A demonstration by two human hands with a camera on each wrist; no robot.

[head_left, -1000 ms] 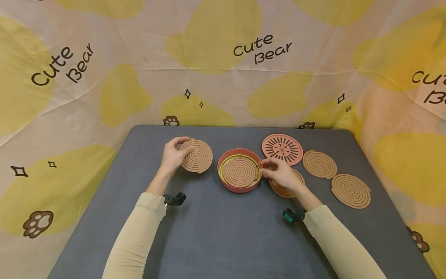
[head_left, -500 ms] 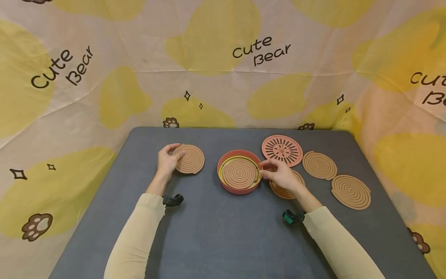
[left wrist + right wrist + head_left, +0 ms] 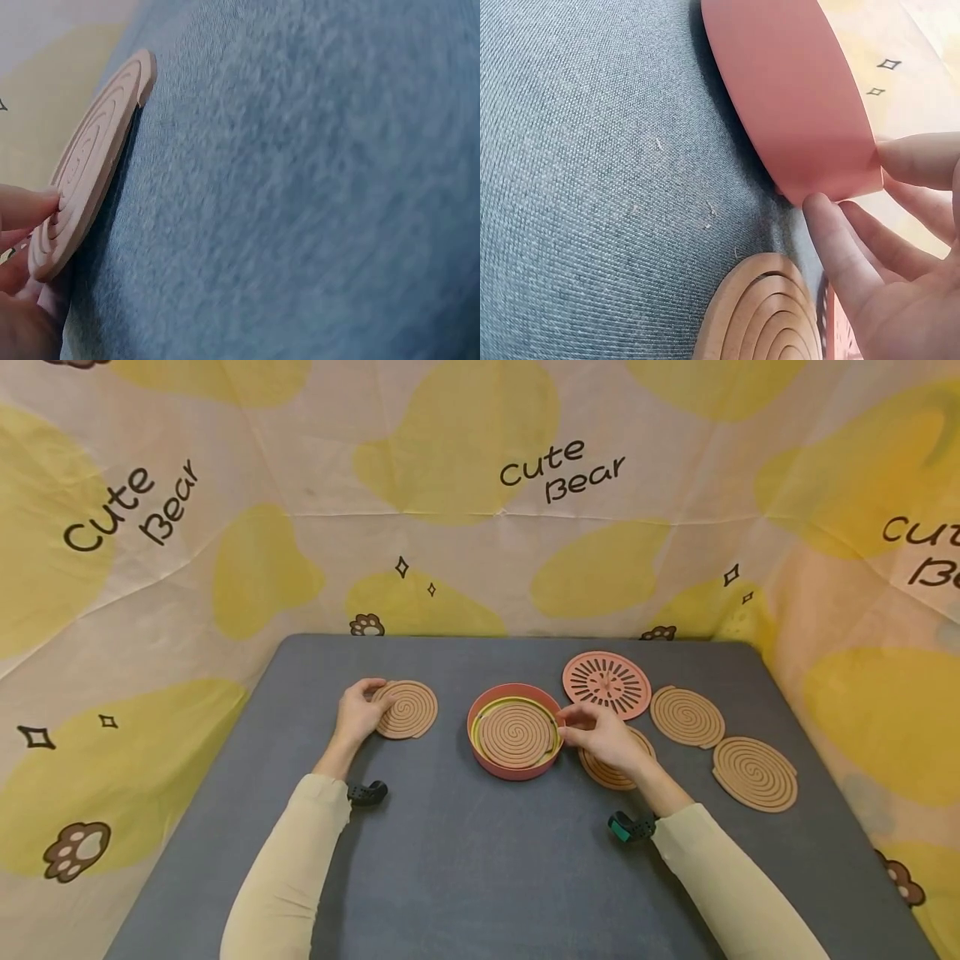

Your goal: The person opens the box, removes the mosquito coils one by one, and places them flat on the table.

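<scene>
My left hand point(image 3: 358, 713) pinches a tan mosquito coil point(image 3: 406, 710) by its left edge, low at the table's left. In the left wrist view the thumb lies on top of the coil point(image 3: 94, 157) and fingers are under it, with shadow along its underside. A round pink mosquito coil holder point(image 3: 517, 772) stands mid-table, with a yellow-green ring inside and another coil point(image 3: 515, 735) lying in it. My right hand point(image 3: 603, 737) pinches the holder's right rim. In the right wrist view its fingers touch the holder's outer wall point(image 3: 795, 90).
A pink slotted lid point(image 3: 607, 683) lies behind my right hand. One coil point(image 3: 630, 760) lies partly hidden under that hand; two more coils point(image 3: 687, 717) lie farther right on the grey table point(image 3: 465, 860). A printed cloth point(image 3: 442, 460) hangs behind and beside the table.
My left hand has moved left and down toward the table with its mosquito coil, away from the holder. My right hand stays at the holder's rim.
</scene>
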